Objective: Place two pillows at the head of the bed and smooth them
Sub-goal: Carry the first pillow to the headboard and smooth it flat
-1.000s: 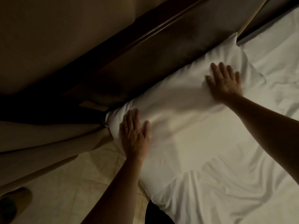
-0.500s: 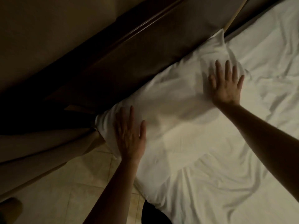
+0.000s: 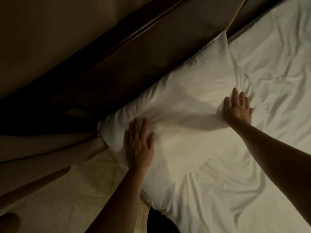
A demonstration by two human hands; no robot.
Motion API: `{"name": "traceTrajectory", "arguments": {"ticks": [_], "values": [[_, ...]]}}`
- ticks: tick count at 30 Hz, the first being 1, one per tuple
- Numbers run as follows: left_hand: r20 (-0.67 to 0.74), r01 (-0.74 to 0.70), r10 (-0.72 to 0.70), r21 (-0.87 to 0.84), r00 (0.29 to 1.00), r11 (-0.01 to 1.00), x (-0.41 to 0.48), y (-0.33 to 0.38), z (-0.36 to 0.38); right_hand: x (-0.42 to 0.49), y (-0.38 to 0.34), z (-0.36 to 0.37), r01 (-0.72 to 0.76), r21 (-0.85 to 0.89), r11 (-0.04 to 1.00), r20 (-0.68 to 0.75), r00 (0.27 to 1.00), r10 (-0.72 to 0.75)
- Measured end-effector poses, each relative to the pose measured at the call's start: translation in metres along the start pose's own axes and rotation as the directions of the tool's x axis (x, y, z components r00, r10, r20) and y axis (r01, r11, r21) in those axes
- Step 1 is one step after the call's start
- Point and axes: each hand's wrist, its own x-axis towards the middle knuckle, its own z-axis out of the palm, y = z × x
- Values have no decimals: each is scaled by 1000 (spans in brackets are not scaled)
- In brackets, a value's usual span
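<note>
Dark wooden headboard borders a plump white fabric pillow; left hand and right hand press flat on it, fingers loosely spread.

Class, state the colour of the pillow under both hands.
Plain white, no pattern; the pillow shows best in the head view.

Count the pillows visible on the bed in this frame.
1. The pillow lies against the dark headboard at the bed's near corner, under the left hand and right hand. A second pillow may be out of frame.
</note>
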Motion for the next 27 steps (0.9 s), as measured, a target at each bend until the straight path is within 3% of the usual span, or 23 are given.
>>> {"name": "traceTrajectory", "arguments": {"ticks": [7, 13, 19, 27], "values": [[141, 10, 7, -121, 990, 993, -3, -3, -28, -32, -5, -44, 188, 94, 978, 36, 981, -192], [161, 19, 12, -195, 987, 981, -36, 14, -78, -109, 28, -72, 116, 95, 989, 110, 986, -126], [144, -47, 74, -186, 987, 981, -95, 46, -124, -203, 80, -110, 105, 215, 971, 78, 989, -124], [104, -121, 149, -236, 983, 964, -195, 109, -163, -332, 165, -163, 213, 271, 939, -83, 977, -197]]}}
